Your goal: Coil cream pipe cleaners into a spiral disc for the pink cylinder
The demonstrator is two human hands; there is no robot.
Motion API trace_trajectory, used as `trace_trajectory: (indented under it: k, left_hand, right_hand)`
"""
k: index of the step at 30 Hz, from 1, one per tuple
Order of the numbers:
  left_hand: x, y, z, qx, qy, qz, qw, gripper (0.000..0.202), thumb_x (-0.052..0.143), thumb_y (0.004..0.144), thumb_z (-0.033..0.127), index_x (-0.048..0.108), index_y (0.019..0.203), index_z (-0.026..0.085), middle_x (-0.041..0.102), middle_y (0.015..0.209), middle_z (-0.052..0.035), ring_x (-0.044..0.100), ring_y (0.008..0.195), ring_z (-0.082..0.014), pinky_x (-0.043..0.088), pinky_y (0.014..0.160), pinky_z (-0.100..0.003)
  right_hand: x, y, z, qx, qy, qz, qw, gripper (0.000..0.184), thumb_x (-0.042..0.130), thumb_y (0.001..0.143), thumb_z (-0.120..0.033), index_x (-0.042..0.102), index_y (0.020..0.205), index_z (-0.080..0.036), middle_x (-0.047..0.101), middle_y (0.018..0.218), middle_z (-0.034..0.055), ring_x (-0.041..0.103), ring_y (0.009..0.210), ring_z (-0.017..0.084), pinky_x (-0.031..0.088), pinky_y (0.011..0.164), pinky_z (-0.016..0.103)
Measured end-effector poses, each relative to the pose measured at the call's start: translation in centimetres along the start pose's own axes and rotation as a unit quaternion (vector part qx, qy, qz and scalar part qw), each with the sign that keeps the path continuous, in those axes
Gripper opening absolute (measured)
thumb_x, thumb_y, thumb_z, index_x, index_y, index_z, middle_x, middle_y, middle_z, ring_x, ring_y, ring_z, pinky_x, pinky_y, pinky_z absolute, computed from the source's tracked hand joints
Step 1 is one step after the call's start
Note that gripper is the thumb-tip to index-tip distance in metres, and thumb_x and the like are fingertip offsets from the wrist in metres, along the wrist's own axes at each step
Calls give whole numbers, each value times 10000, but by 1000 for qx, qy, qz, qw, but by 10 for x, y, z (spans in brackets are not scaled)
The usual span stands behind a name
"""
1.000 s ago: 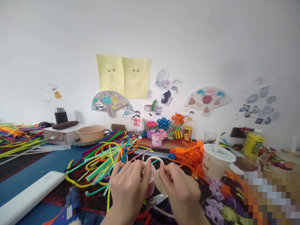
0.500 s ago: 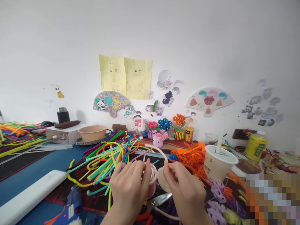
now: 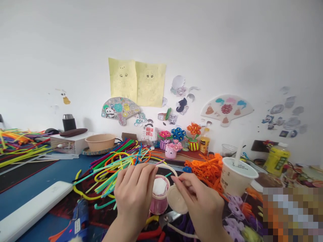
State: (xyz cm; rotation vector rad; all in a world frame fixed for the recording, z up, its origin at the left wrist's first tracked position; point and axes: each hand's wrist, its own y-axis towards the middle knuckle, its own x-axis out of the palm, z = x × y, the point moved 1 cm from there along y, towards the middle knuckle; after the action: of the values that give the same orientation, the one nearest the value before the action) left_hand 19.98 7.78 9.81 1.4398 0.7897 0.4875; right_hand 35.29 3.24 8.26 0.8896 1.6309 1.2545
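My left hand (image 3: 135, 190) curls around a small pink ribbed pot (image 3: 158, 201) with white filling on top, holding it above the desk. My right hand (image 3: 199, 203) pinches a cream pipe cleaner (image 3: 169, 167) that arches over the pot's top. A round beige disc (image 3: 176, 202) rests against my right palm beside the pot. Under both hands lie scissors (image 3: 165, 218) and a loose length of cream pipe cleaner.
A heap of coloured pipe cleaners (image 3: 118, 161) lies left of the hands, orange ones (image 3: 205, 168) to the right. A paper cup with a straw (image 3: 237, 176) stands right. A blue glue gun (image 3: 75, 225), a white bar (image 3: 32, 210), finished flower pots (image 3: 176, 141), a bowl (image 3: 100, 142) surround.
The pot has tipped so its white top now shows. The cream pipe cleaner arch has been drawn lower over the pot, and both hands have shifted slightly.
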Motion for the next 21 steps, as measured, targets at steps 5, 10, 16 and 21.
trace_trajectory:
  k: [5, 10, 16, 21]
  left_hand:
    - [1, 0, -2, 11, 1, 12, 1000, 81, 671, 885, 66, 667, 853, 140, 737, 750, -48, 617, 673, -181, 382, 686, -320]
    - [2, -3, 1, 23, -13, 10, 1000, 68, 691, 877, 89, 671, 862, 152, 753, 759, -38, 620, 671, -185, 384, 704, -330]
    - [5, -7, 10, 19, 3, -23, 1000, 114, 609, 957, 214, 687, 876, 194, 776, 800, -10, 631, 691, -205, 353, 769, -380]
    - [6, -8, 15, 23, -11, -40, 999, 204, 523, 1006, 250, 697, 904, 212, 781, 832, 5, 635, 729, -204, 339, 790, -388]
  right_hand:
    - [-1, 9, 7, 70, 59, -7, 996, 448, 525, 960, -541, 652, 849, -126, 608, 471, -50, 565, 320, 73, 455, 395, 147]
    - [-2, 10, 7, 24, 39, 11, 999, 423, 509, 996, -472, 708, 881, -116, 678, 528, -21, 608, 357, 76, 480, 439, 152]
    - [-1, 7, 2, -53, 1, 16, 998, 399, 429, 1061, -315, 711, 829, -152, 783, 694, 12, 739, 542, 117, 509, 545, 201]
    - [-1, 6, 3, -101, 1, -16, 995, 412, 365, 1080, -248, 707, 869, -158, 790, 717, -2, 750, 578, 113, 510, 574, 204]
